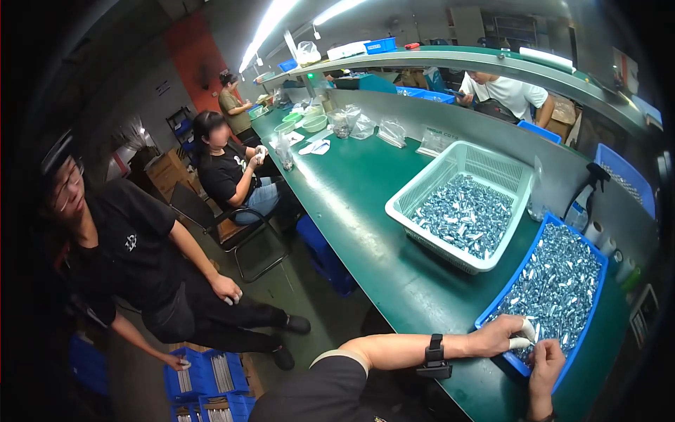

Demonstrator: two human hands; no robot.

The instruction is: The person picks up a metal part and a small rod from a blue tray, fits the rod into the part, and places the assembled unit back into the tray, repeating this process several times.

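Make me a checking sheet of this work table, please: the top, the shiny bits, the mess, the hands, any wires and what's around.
Surface: long green bench, bare in the middle.
Job's things: blue tray full of small shiny metal parts; white basket holding more.
Clutter: spray bottle, clear plastic bags, green bowls.
Hands: left hand, white covers on its fingertips, and right hand meet at the blue tray's near corner; what they pinch is too small to tell.
Cables: nothing seen.
Surroundings: seated co-workers along the bench, blue floor crates, ceiling strip lights.
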